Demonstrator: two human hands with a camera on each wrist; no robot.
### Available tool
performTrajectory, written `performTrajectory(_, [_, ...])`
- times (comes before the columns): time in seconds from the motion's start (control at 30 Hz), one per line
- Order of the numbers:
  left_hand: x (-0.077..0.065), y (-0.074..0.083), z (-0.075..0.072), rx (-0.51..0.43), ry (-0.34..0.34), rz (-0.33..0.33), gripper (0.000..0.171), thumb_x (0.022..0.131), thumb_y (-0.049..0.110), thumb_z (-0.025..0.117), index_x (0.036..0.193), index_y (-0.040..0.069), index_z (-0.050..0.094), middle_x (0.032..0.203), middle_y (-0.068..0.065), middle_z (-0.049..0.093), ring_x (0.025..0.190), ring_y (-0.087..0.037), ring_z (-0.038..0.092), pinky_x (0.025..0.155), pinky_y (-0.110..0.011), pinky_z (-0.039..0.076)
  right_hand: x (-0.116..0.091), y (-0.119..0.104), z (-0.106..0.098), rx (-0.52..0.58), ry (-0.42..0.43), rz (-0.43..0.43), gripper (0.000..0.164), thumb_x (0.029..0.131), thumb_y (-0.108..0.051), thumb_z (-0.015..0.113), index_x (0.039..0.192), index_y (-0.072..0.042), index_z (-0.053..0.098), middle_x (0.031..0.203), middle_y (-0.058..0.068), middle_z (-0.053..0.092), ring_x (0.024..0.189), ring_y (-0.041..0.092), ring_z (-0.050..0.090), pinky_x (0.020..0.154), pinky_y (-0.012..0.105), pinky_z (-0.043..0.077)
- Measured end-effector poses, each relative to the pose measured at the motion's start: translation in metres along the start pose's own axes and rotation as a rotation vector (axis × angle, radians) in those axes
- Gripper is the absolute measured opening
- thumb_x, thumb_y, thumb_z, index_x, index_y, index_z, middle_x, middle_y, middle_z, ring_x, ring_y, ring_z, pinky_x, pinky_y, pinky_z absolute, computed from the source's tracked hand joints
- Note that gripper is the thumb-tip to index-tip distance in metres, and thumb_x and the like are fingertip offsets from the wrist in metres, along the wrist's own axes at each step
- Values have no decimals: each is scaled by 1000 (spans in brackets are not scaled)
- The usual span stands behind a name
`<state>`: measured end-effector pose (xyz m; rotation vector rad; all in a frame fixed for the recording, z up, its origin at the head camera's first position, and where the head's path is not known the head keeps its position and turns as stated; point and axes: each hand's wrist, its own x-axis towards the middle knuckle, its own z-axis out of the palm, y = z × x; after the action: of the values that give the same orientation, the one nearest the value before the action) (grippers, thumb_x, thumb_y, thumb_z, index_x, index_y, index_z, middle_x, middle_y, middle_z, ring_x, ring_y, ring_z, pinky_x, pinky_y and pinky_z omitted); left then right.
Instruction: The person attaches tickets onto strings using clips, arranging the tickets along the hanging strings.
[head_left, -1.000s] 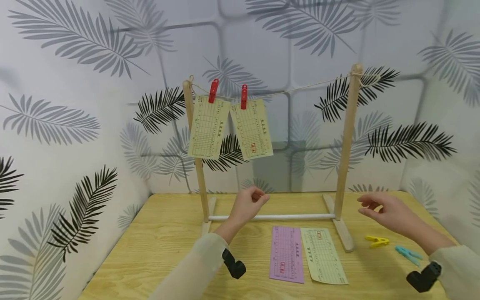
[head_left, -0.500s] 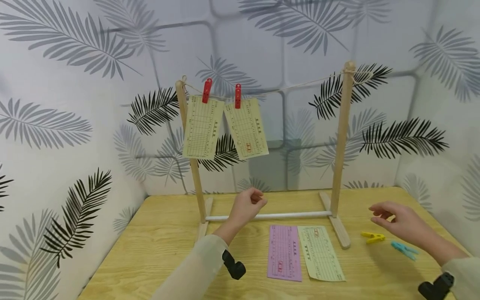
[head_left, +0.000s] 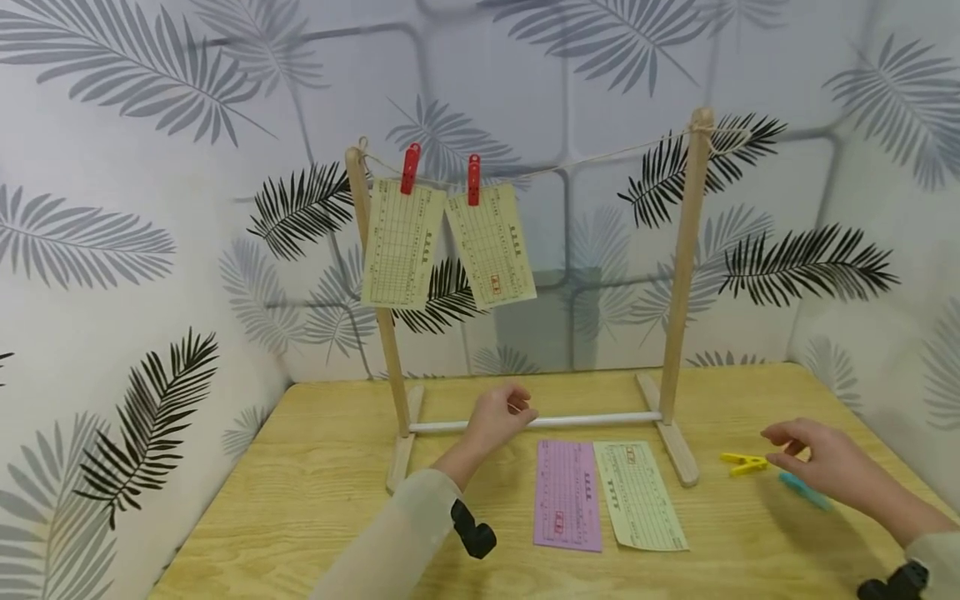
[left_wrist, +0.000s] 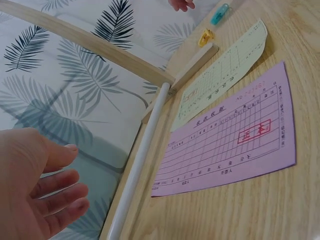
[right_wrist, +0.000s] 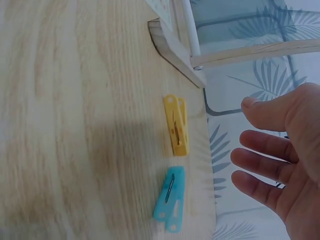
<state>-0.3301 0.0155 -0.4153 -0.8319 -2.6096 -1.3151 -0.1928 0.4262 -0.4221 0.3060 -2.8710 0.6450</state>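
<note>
My left hand (head_left: 498,419), loosely curled and holding nothing, hovers by the white crossbar (head_left: 600,420), left of a pink paper slip (head_left: 567,495). A pale yellow-green slip (head_left: 641,497) lies beside the pink one. Over the table at the right, my right hand (head_left: 825,457) is relaxed with nothing in it. Below it lie a yellow clothespin (right_wrist: 176,126) and a blue clothespin (right_wrist: 170,200), the blue one partly hidden by the hand in the head view. Two yellowish slips (head_left: 403,243) hang from a string under red clothespins (head_left: 474,180).
A wooden frame has a left post (head_left: 378,292) and a right post (head_left: 686,267), with a string (head_left: 600,157) tied between them. Its feet (head_left: 678,454) stand on the wooden table (head_left: 300,483). A leaf-patterned wall covering (head_left: 187,250) rises behind.
My right hand has moved right and down, towards the clothespins, and now covers part of the blue one. The left hand stays near the crossbar, slightly lower. The head view has shifted a little.
</note>
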Motion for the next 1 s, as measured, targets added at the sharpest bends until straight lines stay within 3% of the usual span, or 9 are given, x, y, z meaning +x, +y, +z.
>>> performTrajectory(0.1, [-1,-3,4,3,-29,-27,17,85,12,69,98,3,63,86,-4,64,78,-18,61,67,-27,50,-5,5,0,-13,-21,9,31,80,-12,72,105,5,63,96,13,63,74,15,58,62,31,49])
performTrajectory(0.3, [-3,-8,10,2,-87,-103,19,85,14,69,99,2,62,87,-4,62,79,-17,60,61,-26,49,-19,17,5,-38,-50,104,38,82,-18,71,105,10,61,95,18,60,81,32,57,68,45,48])
performTrajectory(0.43, [-4,-14,16,24,-120,-128,23,85,14,68,103,-1,62,89,-5,61,82,-18,59,65,-27,49,-29,28,10,-58,-47,147,40,81,-18,71,104,13,59,96,25,58,80,38,56,66,48,47])
performTrajectory(0.8, [-8,-18,28,55,-191,-154,31,81,16,73,105,-1,61,100,-10,62,87,-20,58,74,-31,48,-40,39,17,-25,-68,232,48,83,-24,70,109,15,56,97,27,54,80,37,56,63,47,48])
performTrajectory(1.0, [-7,-20,36,108,-223,-169,35,81,16,73,110,0,61,104,-11,62,90,-22,59,76,-34,48,-45,41,22,-43,-32,228,50,78,-20,74,109,15,56,93,24,53,77,33,55,62,46,47])
